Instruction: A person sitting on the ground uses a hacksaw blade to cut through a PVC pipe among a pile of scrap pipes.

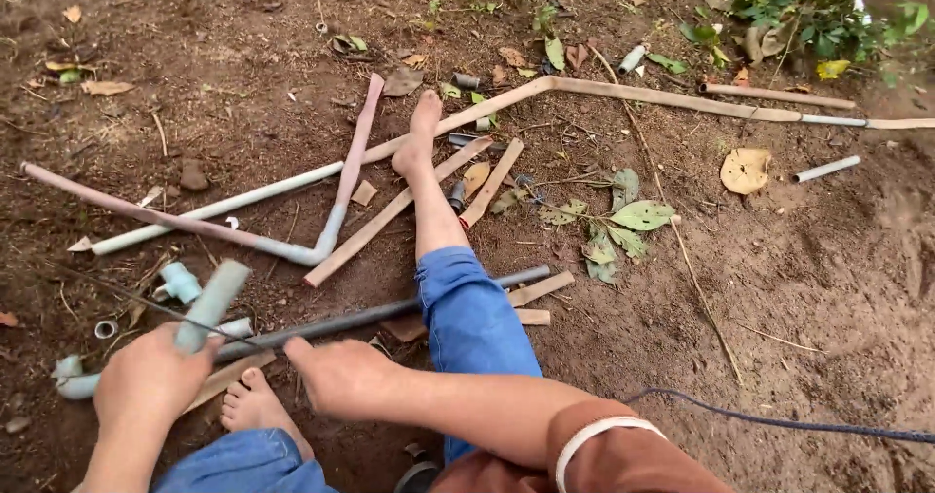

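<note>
Nearest me, my left hand has its grip closed round a short pale-green pipe piece, held upright. Just right of it, my right hand presses its fingers down on a long dark pipe lying across the soil under my leg. Farther off lie dirty pipes and bamboo strips.

A single head-worn camera is looking steeply down and forward, sitting close above the left hand and right hand at the bottom edge. Beyond their fingers, it is taking in bare soil strewn with pipes.
</note>
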